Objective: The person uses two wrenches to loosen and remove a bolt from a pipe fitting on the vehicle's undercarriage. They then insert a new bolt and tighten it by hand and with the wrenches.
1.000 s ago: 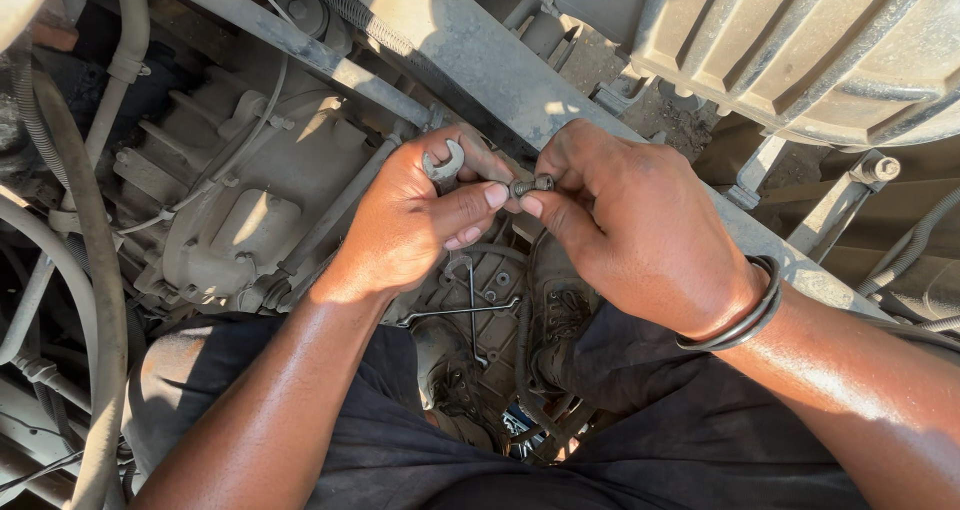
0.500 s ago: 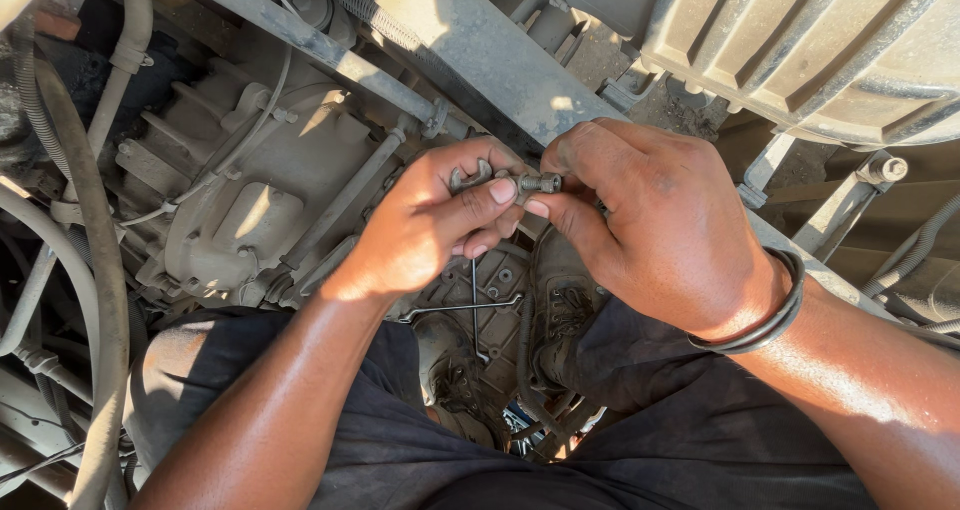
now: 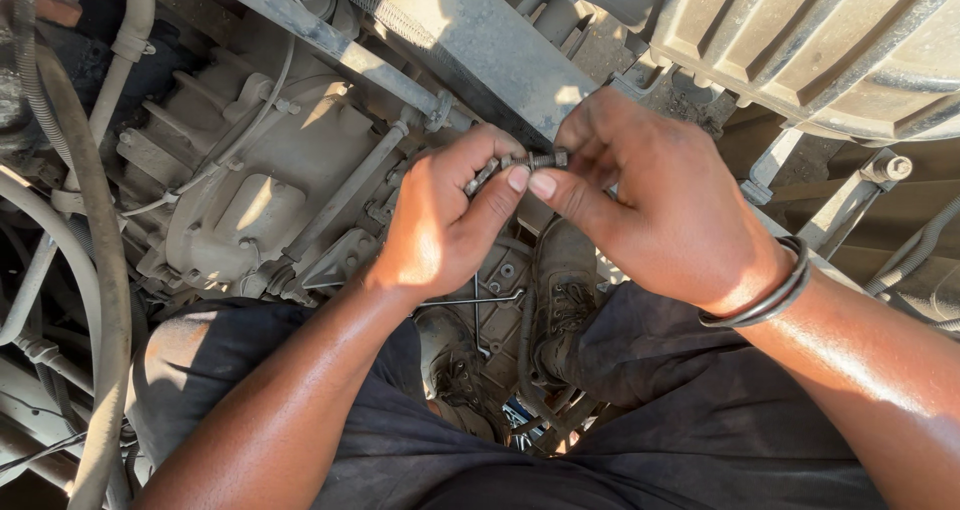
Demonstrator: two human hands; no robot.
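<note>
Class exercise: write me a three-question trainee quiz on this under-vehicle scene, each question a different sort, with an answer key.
1. True or false: both hands grip the small threaded bolt.
2. Which wrist wears the dark bangle? A) left B) right C) neither
3. Fill in: under the hands, between the knees, a dusty ____ rests on the machinery.

Key
1. True: the left hand and the right hand pinch it together with their fingertips.
2. B
3. boot
</note>
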